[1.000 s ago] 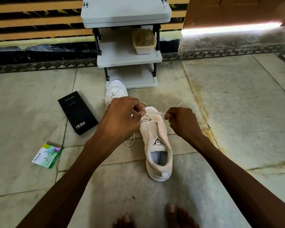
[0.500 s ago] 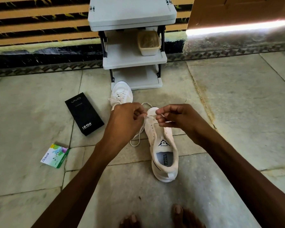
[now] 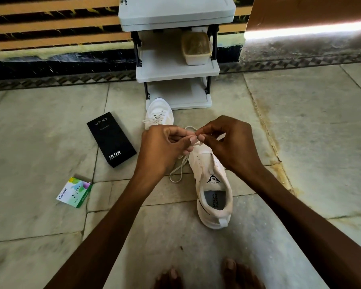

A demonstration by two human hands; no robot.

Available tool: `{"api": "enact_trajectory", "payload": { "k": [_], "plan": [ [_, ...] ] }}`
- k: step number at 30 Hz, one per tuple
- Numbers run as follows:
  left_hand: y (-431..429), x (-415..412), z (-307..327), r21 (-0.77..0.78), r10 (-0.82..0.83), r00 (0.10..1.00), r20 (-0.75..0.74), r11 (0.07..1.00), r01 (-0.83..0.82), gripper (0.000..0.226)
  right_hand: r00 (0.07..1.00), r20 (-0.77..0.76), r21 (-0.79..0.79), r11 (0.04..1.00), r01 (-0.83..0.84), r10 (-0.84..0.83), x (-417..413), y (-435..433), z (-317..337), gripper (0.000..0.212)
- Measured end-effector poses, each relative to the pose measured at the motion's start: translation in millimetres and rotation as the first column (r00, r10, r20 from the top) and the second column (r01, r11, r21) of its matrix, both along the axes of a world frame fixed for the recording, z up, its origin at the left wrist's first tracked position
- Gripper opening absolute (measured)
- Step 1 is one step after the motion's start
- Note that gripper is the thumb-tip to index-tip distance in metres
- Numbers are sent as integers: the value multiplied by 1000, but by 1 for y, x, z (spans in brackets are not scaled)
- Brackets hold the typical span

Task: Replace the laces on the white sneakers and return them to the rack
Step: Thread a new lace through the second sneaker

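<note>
Lacing is the step in hand, judging by the bare eyelets. The near sneaker (image 3: pixel 214 195) lies on the stone floor (image 3: pixel 300 142), heel toward the person, with a smooth white upper. Over its toe, the left hand (image 3: pixel 163 147) and right hand (image 3: pixel 231 142) each hold a narrow grip, pinching the flat lace (image 3: pixel 182 163). Threading next likely needs steady aim. Beyond, the laced sneaker (image 3: pixel 159 113) sits just beside the plastic rack (image 3: pixel 176 75).

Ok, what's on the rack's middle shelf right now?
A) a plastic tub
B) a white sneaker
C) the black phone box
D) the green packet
A: a pale plastic tub sits at the right end of the middle shelf of the rack.
</note>
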State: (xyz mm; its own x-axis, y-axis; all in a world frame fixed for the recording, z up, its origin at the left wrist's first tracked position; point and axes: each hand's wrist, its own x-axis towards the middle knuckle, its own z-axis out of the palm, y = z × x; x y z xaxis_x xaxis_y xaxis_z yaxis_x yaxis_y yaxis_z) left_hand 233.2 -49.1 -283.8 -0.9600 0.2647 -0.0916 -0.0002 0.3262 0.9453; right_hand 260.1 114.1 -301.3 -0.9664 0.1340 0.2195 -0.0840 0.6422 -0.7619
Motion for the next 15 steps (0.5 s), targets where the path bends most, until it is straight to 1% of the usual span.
{"api": "enact_trajectory", "payload": {
  "k": [1,5,9,12,14,15],
  "plan": [
    [0,0,0,20,-3,1000,9,1000,2,3,1000,-4,6,1000,0,0,0,-1,0,9],
    [1,2,0,90,-4,999,36,996,0,13,999,-29,17,1000,16,-15,1,-3,5,9],
    [-1,2,3,104,10,999,30,994,-14,9,1000,-24,-30,999,-12,11,-2,-2,7,7],
    [-7,3,7,95,35,999,-25,995,-33,9,993,-23,13,994,-112,112,-6,-3,8,8],
    [-11,1,11,86,48,997,-66,995,-43,10,975,-18,68,974,-218,219,-8,-7,8,16],
    [-13,-1,14,61,42,995,-94,997,-37,10,969,-17,86,966,-245,248,-9,-10,9,20]
  ]
}}
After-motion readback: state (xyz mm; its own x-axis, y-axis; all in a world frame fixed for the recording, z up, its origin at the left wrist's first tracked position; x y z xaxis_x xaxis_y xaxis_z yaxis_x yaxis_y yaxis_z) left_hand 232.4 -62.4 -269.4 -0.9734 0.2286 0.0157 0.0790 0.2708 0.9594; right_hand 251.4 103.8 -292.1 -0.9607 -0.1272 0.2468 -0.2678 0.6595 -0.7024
